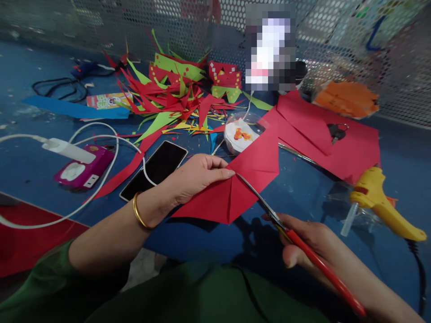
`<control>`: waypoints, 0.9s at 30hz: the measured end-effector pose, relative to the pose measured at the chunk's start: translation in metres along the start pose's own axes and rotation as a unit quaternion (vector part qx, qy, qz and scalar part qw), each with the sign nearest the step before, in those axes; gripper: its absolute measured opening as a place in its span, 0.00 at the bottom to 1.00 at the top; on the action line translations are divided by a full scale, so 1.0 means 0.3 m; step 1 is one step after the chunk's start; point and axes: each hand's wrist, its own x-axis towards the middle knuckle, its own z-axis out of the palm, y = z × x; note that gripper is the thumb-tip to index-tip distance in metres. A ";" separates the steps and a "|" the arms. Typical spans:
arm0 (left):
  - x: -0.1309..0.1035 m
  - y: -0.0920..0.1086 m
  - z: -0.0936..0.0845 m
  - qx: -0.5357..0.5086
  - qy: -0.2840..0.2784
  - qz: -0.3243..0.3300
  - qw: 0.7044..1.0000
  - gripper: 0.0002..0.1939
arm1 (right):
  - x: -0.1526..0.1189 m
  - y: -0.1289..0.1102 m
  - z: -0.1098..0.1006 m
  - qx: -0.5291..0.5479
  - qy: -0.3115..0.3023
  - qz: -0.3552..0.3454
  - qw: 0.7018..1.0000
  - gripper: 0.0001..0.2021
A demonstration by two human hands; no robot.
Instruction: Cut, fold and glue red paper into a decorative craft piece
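A folded piece of red paper hangs above the blue table, pinched between the thumb and fingers of my left hand. Wrapped round the red handle of a pair of scissors is my right hand. The blades point up and left, and their tip meets the paper close to my left thumb. A crease runs down the lower part of the paper. Just beyond it stands a round clear tub with white and orange bits inside. Under my left forearm lies a dark phone.
Red and green paper scraps pile up at the back. On the right are a yellow glue gun, red sheets with keys, and orange paper. A purple power strip with white cables sits left. Perforated metal borders the table.
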 end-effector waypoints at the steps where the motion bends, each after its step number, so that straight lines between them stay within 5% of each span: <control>1: 0.000 0.000 0.000 -0.002 -0.001 0.002 1.000 0.08 | 0.001 -0.002 0.000 0.000 0.000 -0.001 1.000 0.30; 12: 0.001 -0.004 -0.005 0.025 -0.002 0.023 0.999 0.10 | -0.001 0.000 -0.006 -0.004 0.006 -0.024 1.000 0.30; 20: -0.013 0.021 -0.021 0.027 0.044 0.104 0.993 0.12 | -0.022 0.018 -0.023 0.016 -0.021 -0.034 0.999 0.24; 27: -0.023 0.048 -0.047 0.078 0.067 0.183 0.978 0.14 | -0.054 0.018 -0.060 0.076 0.026 -0.058 0.995 0.34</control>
